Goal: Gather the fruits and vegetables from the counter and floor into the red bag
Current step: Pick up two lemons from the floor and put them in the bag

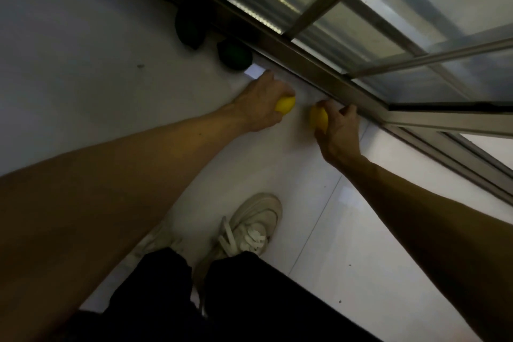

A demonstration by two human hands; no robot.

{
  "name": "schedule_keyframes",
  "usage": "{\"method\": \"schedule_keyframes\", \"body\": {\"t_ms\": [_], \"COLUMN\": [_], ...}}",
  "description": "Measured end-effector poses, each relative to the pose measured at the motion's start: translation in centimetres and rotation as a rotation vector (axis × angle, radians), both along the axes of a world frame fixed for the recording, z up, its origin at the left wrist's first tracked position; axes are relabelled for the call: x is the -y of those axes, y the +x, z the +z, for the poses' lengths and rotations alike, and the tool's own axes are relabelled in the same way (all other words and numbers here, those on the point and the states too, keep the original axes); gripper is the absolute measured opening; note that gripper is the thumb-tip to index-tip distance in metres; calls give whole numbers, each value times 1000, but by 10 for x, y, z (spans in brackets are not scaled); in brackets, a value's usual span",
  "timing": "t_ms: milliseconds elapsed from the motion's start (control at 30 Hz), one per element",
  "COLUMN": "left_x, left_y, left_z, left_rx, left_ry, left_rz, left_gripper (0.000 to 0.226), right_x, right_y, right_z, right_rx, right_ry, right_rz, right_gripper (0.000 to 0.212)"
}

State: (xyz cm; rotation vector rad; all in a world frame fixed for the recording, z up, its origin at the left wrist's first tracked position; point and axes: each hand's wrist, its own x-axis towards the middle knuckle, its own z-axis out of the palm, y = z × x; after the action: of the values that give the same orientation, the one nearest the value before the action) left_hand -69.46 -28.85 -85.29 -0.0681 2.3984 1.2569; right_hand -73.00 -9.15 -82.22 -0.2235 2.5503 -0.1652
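Note:
Both my arms reach down to the white tiled floor near a sliding door track. My left hand (261,104) grips a yellow lemon (286,104), its fingers curled over the top. My right hand (340,130) grips a second yellow lemon (319,117) a short way to the right, close to the metal track. Two dark green round fruits (190,25) (234,54) lie on the floor further back, against the track. The red bag is not in view.
A metal sliding door frame (313,64) with glass panels runs diagonally from top left to right. My feet in pale sneakers (249,228) and dark trousers stand on the tiles (83,78) below the hands.

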Motion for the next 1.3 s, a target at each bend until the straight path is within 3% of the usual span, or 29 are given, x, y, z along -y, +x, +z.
{"method": "schedule_keyframes", "body": {"t_ms": [233,467,933,1300], "left_x": [41,110,228,264], "left_y": [47,95,193,280], "left_z": [103,273,622,760], "left_rx": [140,140,-106,-308], "left_ry": [-22,-66,-78,-194], "left_rz": [125,379,763,1104], "left_gripper": [54,56,56,54], "right_x": [29,81,238,309], "right_y": [35,56,103,127], "right_z": [97,259,597,724], "right_rx": [69,87,110,155], "right_ry": [-118,-301,-678,-830], "right_rz": [17,7,261,531], "right_gripper": [54,57,55,50]}}
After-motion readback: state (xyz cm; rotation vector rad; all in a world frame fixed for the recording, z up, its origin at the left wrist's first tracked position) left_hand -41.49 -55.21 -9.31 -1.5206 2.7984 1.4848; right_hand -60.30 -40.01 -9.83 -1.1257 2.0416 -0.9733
